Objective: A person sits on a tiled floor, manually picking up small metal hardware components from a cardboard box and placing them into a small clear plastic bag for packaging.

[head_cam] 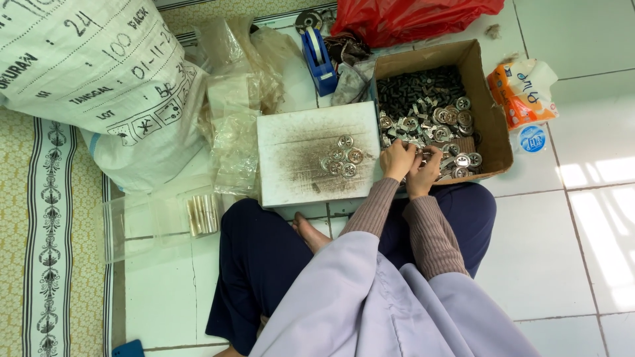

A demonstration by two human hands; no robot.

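My left hand (397,160) and my right hand (424,170) are together at the near edge of an open cardboard box (489,112), fingers pinched around a small metal part that is mostly hidden. The box holds several round silver metal discs (450,119) and a heap of small dark pieces (417,86). Just left of my hands lies a white, dirt-stained board (291,165) with a small cluster of finished silver discs (342,158) on it. I sit cross-legged on the floor, my bare foot (309,231) showing under the board.
A large white printed sack (99,73) and crumpled clear plastic bags (238,86) lie at left. A blue tape dispenser (319,59) and a red plastic bag (410,20) sit behind. An orange-white packet (522,89) and a bottle cap (532,139) are right. A clear tray (159,218) rests on the tiled floor.
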